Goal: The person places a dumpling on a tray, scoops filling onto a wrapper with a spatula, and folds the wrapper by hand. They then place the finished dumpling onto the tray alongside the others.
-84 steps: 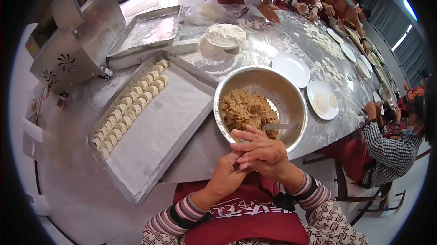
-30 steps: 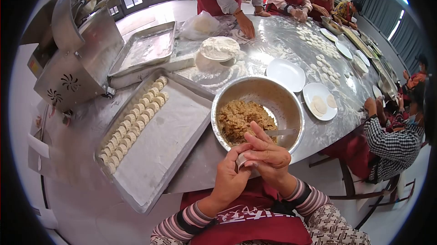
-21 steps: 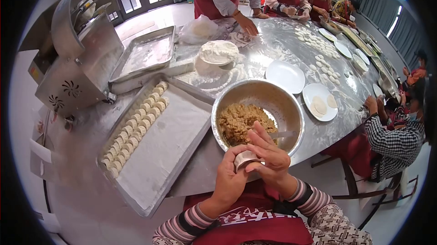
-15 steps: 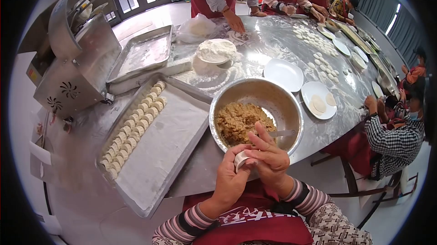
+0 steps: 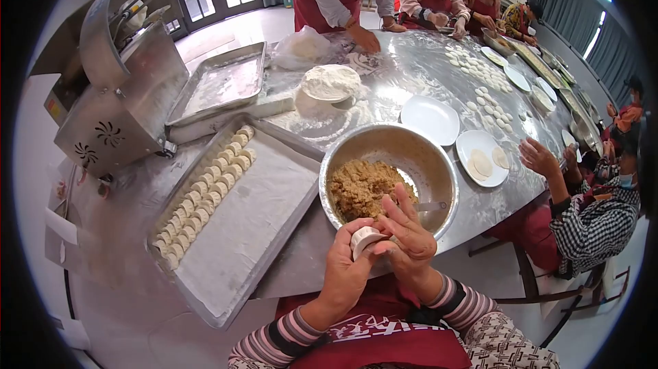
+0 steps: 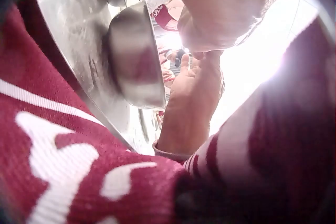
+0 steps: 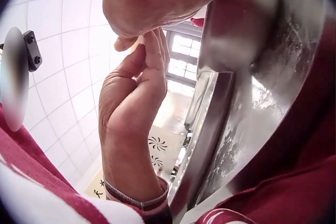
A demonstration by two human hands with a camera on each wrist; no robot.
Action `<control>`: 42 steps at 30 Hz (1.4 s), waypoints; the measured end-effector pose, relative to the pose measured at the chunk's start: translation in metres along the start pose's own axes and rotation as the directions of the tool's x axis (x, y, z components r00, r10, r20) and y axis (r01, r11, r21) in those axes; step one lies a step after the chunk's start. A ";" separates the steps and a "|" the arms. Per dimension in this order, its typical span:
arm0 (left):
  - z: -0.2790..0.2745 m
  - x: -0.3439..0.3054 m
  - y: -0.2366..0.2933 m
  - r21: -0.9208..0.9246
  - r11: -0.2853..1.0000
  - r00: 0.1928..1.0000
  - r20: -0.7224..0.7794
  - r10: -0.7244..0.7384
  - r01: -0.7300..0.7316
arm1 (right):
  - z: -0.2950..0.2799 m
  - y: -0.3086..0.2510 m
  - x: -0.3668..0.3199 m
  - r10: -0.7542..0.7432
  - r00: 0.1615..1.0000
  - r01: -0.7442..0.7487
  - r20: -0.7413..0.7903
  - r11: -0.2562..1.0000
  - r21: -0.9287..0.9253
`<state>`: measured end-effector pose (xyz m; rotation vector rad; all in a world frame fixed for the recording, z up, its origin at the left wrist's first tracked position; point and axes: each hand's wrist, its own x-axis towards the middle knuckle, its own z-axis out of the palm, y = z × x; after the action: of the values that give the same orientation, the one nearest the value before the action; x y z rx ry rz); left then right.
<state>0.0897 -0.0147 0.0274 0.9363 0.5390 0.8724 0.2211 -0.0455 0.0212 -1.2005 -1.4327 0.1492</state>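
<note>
Head view: the left grip (image 5: 345, 267) cradles a pale, smooth, half-folded dumpling (image 5: 365, 237) over the worktop (image 5: 305, 246) edge, just before the filling bowl (image 5: 425, 156). The right grip (image 5: 412, 235) pinches its rim. The seam probably wants light, even pressure so that no filling escapes. Wrist views: the dumpling is hidden.

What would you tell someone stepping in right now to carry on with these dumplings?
Left hand: cradles a dumpling near the table edge.
Right hand: fingers pinch that dumpling's rim.
Bowl of filling sits just ahead, a utensil handle inside; plate with wrappers to its right.
Done: two rows of dumplings on the tray, at left.
Left: this one is not yet on the tray; plenty of filling and a few wrappers remain.
</note>
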 end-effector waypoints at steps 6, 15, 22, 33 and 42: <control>-0.006 -0.002 -0.004 -0.008 0.998 0.995 0.071 -0.069 0.070 | 0.001 0.011 -0.009 0.063 0.998 -0.058 -0.027 0.985 0.162; -0.019 0.002 -0.002 -0.322 0.911 0.948 0.266 -0.173 0.257 | -0.006 0.015 -0.003 0.105 0.989 -0.133 0.107 0.942 0.309; -0.022 0.006 0.003 -0.285 0.900 0.915 0.331 -0.231 0.330 | -0.007 0.015 -0.004 0.129 0.979 -0.184 0.157 0.889 0.420; -0.030 0.006 0.005 -0.316 0.850 0.875 0.389 -0.288 0.420 | -0.012 0.012 0.005 0.094 0.926 -0.241 0.366 0.893 0.379; -0.039 0.011 0.006 -0.331 0.835 0.841 0.478 -0.254 0.440 | -0.012 0.001 0.032 -0.100 0.823 -0.041 0.560 0.972 0.233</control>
<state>0.0651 0.0144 0.0121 0.5582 0.1240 0.3995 0.2390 -0.0289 0.0450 -0.9694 -1.8879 0.6901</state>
